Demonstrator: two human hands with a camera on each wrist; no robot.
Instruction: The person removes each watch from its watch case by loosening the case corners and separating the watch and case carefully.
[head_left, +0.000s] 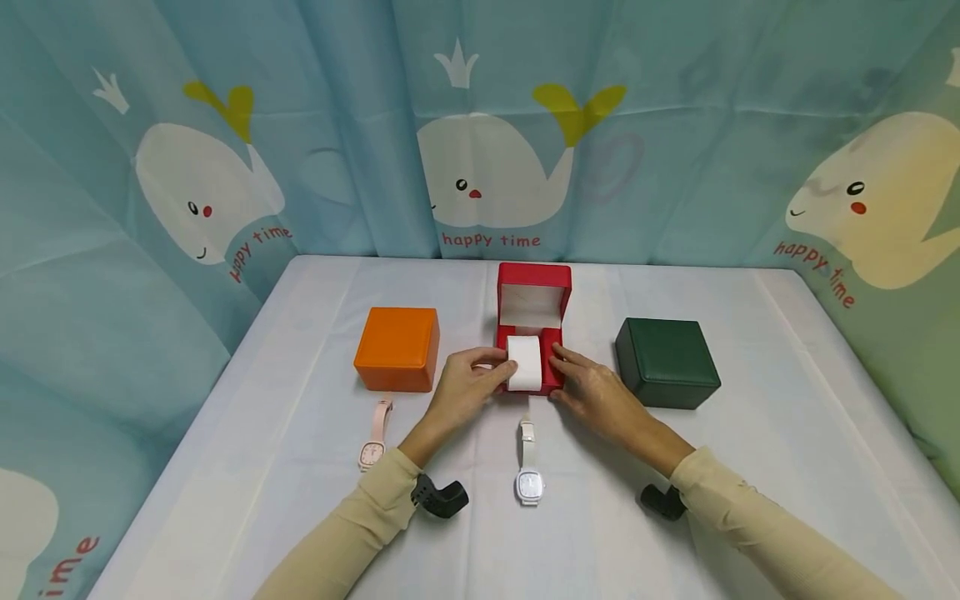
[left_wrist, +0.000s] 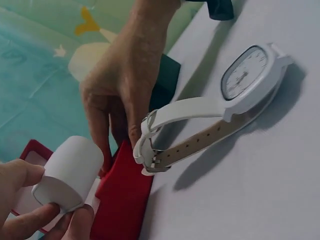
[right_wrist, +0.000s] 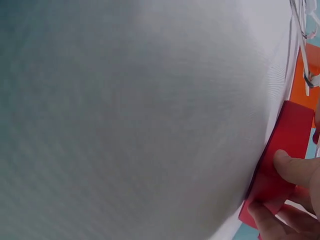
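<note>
A red watch box [head_left: 535,273] stands on the table with its lid raised, showing a pale lining. My left hand [head_left: 463,387] pinches a white watch cushion [head_left: 524,364] between thumb and fingers. In the left wrist view the cushion [left_wrist: 72,167] is tilted over the box, its end towards the thumb and fingertips. On the box's right side, my right hand [head_left: 600,398] grips the red wall, and the right wrist view shows the thumb [right_wrist: 295,167] against its outer face. A white wristwatch [head_left: 529,486] with its strap buckled lies in front of the box.
An orange box [head_left: 396,350] is to the left, closed, with a pink wristwatch [head_left: 372,451] in front of it near the left forearm. To the right stands a closed dark green box [head_left: 670,362]. A whale-print curtain [head_left: 495,167] borders the white table.
</note>
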